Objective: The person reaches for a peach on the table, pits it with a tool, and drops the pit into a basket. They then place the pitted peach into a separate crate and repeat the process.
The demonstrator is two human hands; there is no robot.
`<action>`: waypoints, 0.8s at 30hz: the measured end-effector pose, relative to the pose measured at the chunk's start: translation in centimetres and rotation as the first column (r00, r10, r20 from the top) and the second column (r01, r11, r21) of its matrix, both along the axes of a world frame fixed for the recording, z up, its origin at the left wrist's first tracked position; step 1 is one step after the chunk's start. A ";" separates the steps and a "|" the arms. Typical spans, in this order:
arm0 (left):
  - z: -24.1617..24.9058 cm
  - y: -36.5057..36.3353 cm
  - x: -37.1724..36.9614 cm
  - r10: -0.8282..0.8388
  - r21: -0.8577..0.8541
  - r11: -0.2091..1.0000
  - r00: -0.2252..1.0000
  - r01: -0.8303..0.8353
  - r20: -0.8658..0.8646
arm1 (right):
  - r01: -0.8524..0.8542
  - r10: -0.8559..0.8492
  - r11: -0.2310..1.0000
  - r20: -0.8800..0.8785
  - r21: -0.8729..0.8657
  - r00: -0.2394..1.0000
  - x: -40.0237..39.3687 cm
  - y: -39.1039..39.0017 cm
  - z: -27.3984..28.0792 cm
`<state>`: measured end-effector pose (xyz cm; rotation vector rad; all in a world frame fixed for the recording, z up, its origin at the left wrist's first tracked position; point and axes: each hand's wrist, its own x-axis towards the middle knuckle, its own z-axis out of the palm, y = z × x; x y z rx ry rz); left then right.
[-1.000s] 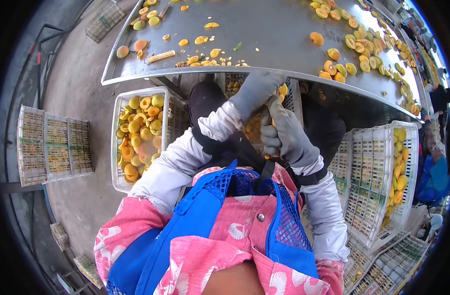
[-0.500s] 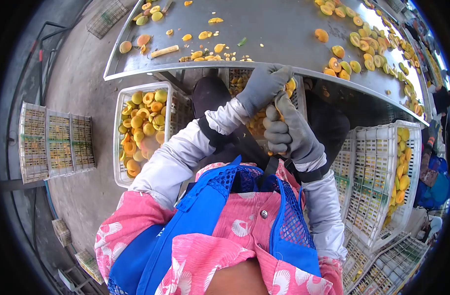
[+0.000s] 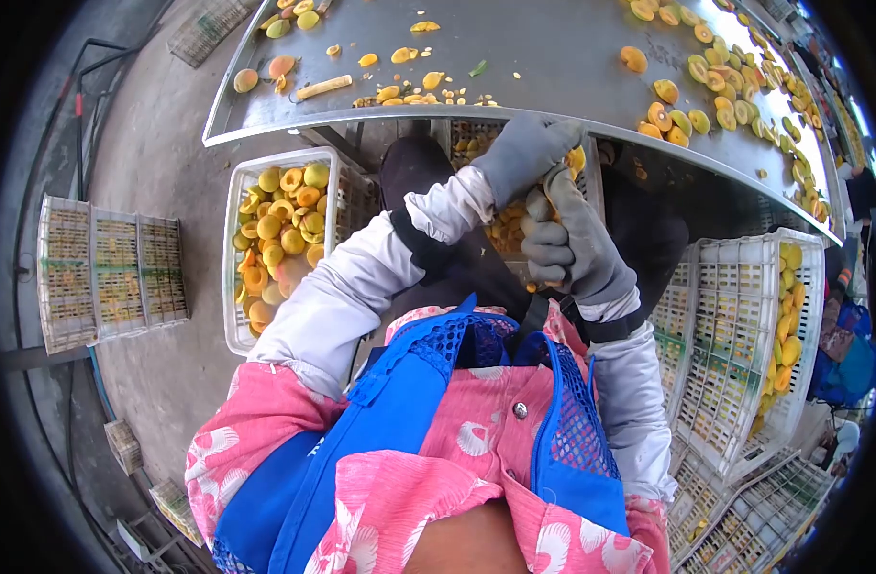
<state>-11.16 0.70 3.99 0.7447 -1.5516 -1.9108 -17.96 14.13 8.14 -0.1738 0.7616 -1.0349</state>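
My left hand, in a grey glove, is closed with its fingers pinched around a yellow-orange peach, mostly hidden by the glove. Just below it, my right hand, gloved the same way, has its fingers curled and its thumb pointing up toward the peach. Whatever sits inside the right fist is hidden. Both hands are close together in front of the table edge, above a crate of peach pieces between my knees.
A metal table carries peach halves, scraps, pits and a wooden-handled tool. At left stands a white crate of peach halves, with an upright crate beyond. Filled crates stand at right, near another person.
My hands stay together and shift slightly up and right in view, along with the table and crates. The right fingers have changed their curl a little.
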 end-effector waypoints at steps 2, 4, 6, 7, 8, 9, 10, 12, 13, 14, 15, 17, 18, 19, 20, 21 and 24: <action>0.4 0.2 0.2 0.048 -0.162 0.986 0.998 -0.041 0.044 | 0.003 -0.003 1.000 0.041 -0.015 0.999 0.1 0.0 0.0; 1.4 0.6 0.3 -0.008 -0.018 1.000 0.997 0.007 -0.079 | -0.011 0.022 0.997 0.144 -0.078 0.989 0.1 -0.2 -0.4; 1.2 0.7 0.9 -0.069 0.104 0.991 0.980 0.090 -0.187 | -0.006 0.020 0.996 0.148 -0.095 0.989 0.4 -0.3 -0.8; 1.4 0.6 1.0 -0.111 0.204 0.962 0.946 0.179 -0.305 | -0.006 0.023 0.993 0.143 -0.120 0.989 0.4 -0.6 -0.9; 1.0 0.6 0.9 -0.116 0.199 0.963 0.945 0.182 -0.305 | -0.003 0.021 0.992 0.142 -0.125 0.990 0.4 -0.7 -1.4; -0.2 0.6 0.7 -0.009 0.308 0.945 0.949 0.111 -0.314 | -0.002 0.019 0.993 0.140 -0.114 0.990 0.5 -1.0 -2.1; -1.7 0.7 0.7 0.102 0.420 0.907 0.946 0.039 -0.309 | -0.005 0.019 0.995 0.140 -0.097 0.990 0.5 -1.1 -2.7; -3.0 0.6 0.9 0.142 0.445 0.895 0.963 -0.026 -0.230 | -0.020 0.026 0.998 0.105 -0.059 0.994 0.5 -1.3 -2.9; -3.7 0.8 1.3 0.184 0.507 0.861 0.958 -0.050 -0.218 | -0.031 0.033 0.999 0.074 -0.024 0.997 0.6 -1.4 -3.0; -3.5 0.8 1.8 0.225 0.561 0.824 0.953 -0.075 -0.203 | -0.042 0.042 0.999 0.043 0.005 0.998 0.7 -1.7 -3.1; -4.1 0.8 2.2 0.260 0.552 0.826 0.947 -0.117 -0.188 | -0.066 0.066 0.998 0.080 -0.005 0.995 0.8 -1.7 -3.7; -4.3 1.2 3.2 0.329 0.553 0.812 0.930 -0.188 -0.165 | -0.096 0.095 0.995 0.064 0.014 0.993 1.9 -1.9 -4.2; -4.4 1.3 3.7 0.387 0.555 0.795 0.910 -0.247 -0.148 | -0.116 0.114 0.993 0.044 0.034 0.992 2.4 -2.0 -4.1; -4.7 1.0 4.6 0.330 0.603 0.775 0.935 -0.188 -0.132 | -0.120 0.120 0.991 0.002 0.050 0.993 3.1 -2.1 -4.1; -5.0 0.5 6.0 0.298 0.746 0.665 0.912 0.015 -0.283 | -0.132 0.132 0.990 0.008 0.058 0.991 3.8 -2.1 -4.3; -5.2 0.2 6.5 0.379 0.708 0.699 0.893 -0.102 -0.244 | -0.142 0.150 0.987 -0.121 0.073 0.981 4.5 -2.3 -4.6; -5.5 -0.7 6.6 0.589 0.527 0.718 0.800 -0.454 -0.114 | -0.178 0.202 0.978 -0.271 0.110 0.941 5.0 -2.0 -4.2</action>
